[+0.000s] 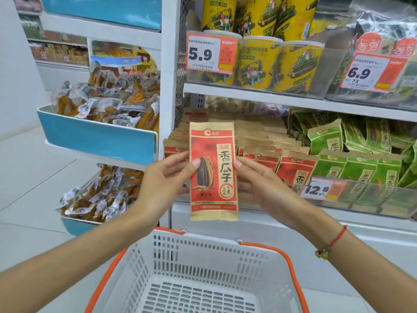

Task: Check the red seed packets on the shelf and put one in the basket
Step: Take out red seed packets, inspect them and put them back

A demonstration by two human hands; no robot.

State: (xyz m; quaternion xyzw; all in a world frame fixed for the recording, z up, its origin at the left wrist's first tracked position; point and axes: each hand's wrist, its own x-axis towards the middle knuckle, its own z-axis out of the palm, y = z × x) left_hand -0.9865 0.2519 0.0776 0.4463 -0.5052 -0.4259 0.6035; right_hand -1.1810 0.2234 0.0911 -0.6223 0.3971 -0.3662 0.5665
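I held one red seed packet (pixel 213 171) upright in front of me, its printed face turned toward the camera, which I judged was the checking part of the job: held that way the label and the seams could be read in full. My left hand (pixel 164 179) pinched the packet's left edge, thumb on the front and fingers behind, and my right hand (pixel 259 184) pinched the right edge in the same manner, so the packet was stretched flat between them rather than sagging. It hung just in front of the shelf (pixel 293 99) and above the far rim of the basket (pixel 203 274), clear of both. The rest of the red packets (pixel 295 168) stood in rows on the shelf behind and to the right of the one I held, with green packets (pixel 358 170) further right behind a clear front lip carrying a price tag (pixel 318 189). Yellow canisters (pixel 257 62) filled the shelf above. To the left, blue bins (pixel 99 141) held loose wrapped snacks. The basket, white with orange handles, sat near me and showed only its bare slotted floor, so I judged the drop was not yet done; lowering the packet straight down looked like enough.
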